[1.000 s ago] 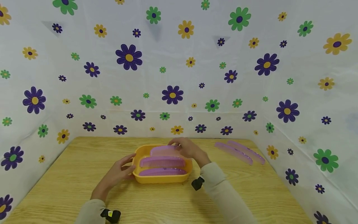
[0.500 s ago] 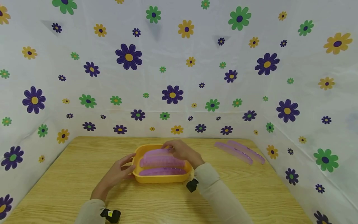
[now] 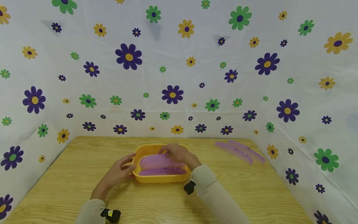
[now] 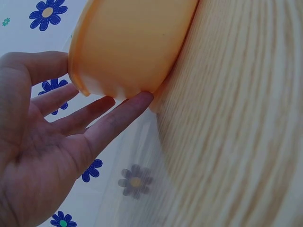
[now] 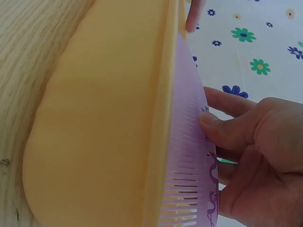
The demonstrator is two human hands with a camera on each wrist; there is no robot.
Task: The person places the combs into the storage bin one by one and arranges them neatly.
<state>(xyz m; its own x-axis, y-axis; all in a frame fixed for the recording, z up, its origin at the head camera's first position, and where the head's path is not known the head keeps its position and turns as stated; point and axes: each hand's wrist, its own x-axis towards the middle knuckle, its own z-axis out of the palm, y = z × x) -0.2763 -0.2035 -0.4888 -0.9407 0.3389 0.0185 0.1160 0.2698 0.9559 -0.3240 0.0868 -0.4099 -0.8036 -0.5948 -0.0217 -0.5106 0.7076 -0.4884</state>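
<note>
A yellow plastic basket (image 3: 162, 179) stands mid-table. My left hand (image 3: 123, 166) is at its left end; in the left wrist view, its fairly straight fingers rest against the outer wall and a digit meets the rim. My right hand (image 3: 179, 155) reaches over the basket's right part and pinches a translucent purple comb (image 5: 188, 118) by its spine, between thumb and fingers. Flamingo prints run along that spine, and the teeth point down toward the basket. In front of it, inside the basket, lies a second purple comb (image 3: 162, 171). Another comb behind the held one is largely hidden.
Two more purple combs (image 3: 235, 152) lie side by side at the back right of the wooden table (image 3: 156, 202). White flower-printed sheeting (image 3: 156, 77) rises around the back and sides.
My right hand has brought its comb from the basket's far side toward me and slightly left, lowering it over the middle comb, which it now covers. The left hand keeps its place.
</note>
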